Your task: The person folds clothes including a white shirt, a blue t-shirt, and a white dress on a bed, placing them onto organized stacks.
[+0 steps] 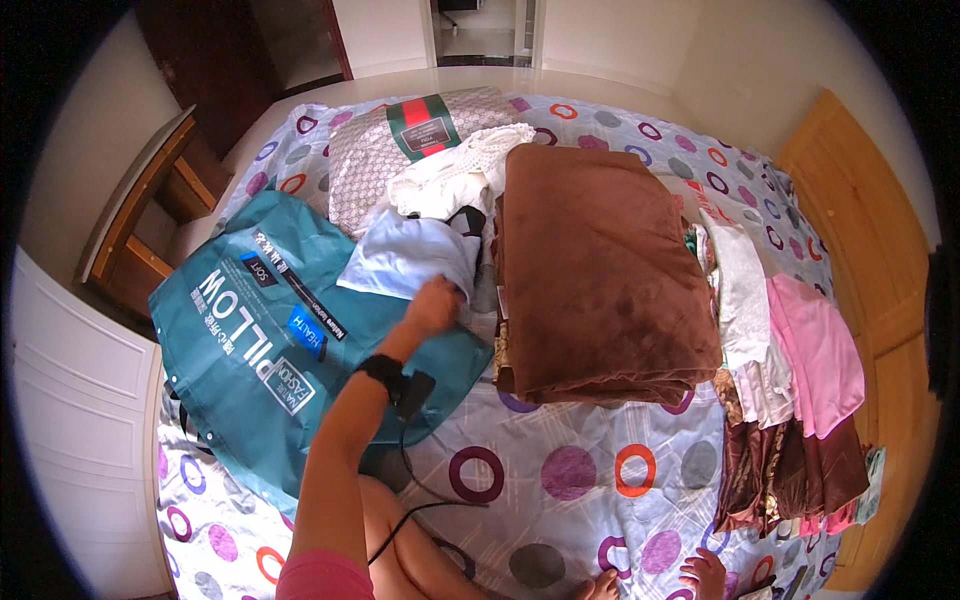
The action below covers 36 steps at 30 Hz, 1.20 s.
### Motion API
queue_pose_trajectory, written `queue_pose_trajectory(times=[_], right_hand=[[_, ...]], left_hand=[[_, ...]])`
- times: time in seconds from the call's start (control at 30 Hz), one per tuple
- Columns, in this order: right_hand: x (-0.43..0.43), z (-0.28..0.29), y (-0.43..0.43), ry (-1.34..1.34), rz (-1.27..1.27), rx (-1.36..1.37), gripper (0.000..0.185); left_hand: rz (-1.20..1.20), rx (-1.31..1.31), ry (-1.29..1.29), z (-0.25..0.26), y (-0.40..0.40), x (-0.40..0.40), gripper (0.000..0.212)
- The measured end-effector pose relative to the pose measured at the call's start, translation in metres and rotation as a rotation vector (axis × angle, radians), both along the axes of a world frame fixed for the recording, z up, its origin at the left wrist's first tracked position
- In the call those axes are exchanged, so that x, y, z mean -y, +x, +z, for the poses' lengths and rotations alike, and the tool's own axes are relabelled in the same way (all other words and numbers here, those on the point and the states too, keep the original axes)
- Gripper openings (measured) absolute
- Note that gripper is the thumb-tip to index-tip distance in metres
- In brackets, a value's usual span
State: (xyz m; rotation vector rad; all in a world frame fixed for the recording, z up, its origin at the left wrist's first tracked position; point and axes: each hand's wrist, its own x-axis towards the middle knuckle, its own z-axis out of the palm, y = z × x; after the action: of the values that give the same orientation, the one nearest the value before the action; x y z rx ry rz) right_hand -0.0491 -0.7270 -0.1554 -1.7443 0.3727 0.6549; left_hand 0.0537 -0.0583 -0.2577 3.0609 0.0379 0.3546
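Note:
My left hand (435, 306), blurred, is at the near right edge of a light blue folded cloth (405, 255). Its fingers are curled there, and I cannot tell whether they grip the fabric. A black wristband with a small device (397, 384) and a cable is on that wrist. Under the forearm lies a teal printed pillow bag (247, 322), spread flat, and the blue cloth partly overlaps it. Black fabric (469, 220) shows behind the blue cloth. At the bottom edge, partly cut off, my right hand (705, 574) is over the bedspread, fingers apart, with nothing visible in it.
A brown folded blanket (600, 277) stands right of the blue cloth. Beyond are white crocheted fabric (457, 172) and a patterned package (360, 150). Folded clothes, including a pink garment (817, 352) and brown satin fabric (795, 465), line the right side beside the wooden headboard (862, 187).

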Motion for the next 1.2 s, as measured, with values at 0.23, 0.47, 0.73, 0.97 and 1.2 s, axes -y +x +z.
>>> queue_pose_trajectory(times=[0.23, 0.47, 0.73, 0.97, 1.2], right_hand=[[-0.004, -0.005, 0.001, 0.072, 0.051, 0.037, 0.039], [0.007, -0.021, 0.002, 0.073, 0.032, 0.021, 0.039], [0.008, -0.029, 0.005, -0.043, 0.021, 0.017, 0.035], [-0.053, 0.024, 0.039, 0.049, 0.218, 0.312, 0.027], [-0.157, 0.135, 0.05, 0.374, 0.406, 0.699, 0.073]], left_hand=[[0.903, 0.501, -0.688, 0.011, -0.026, 0.006, 0.036], [1.15, 0.394, -0.703, -0.035, -0.036, -0.126, 0.054], [0.536, 0.784, -1.111, 0.028, -0.044, -0.088, 0.017], [0.009, 0.722, -1.785, 0.246, -0.056, 0.03, 0.007], [-0.309, 0.331, -1.859, 0.348, -0.1, 0.185, 0.011]])
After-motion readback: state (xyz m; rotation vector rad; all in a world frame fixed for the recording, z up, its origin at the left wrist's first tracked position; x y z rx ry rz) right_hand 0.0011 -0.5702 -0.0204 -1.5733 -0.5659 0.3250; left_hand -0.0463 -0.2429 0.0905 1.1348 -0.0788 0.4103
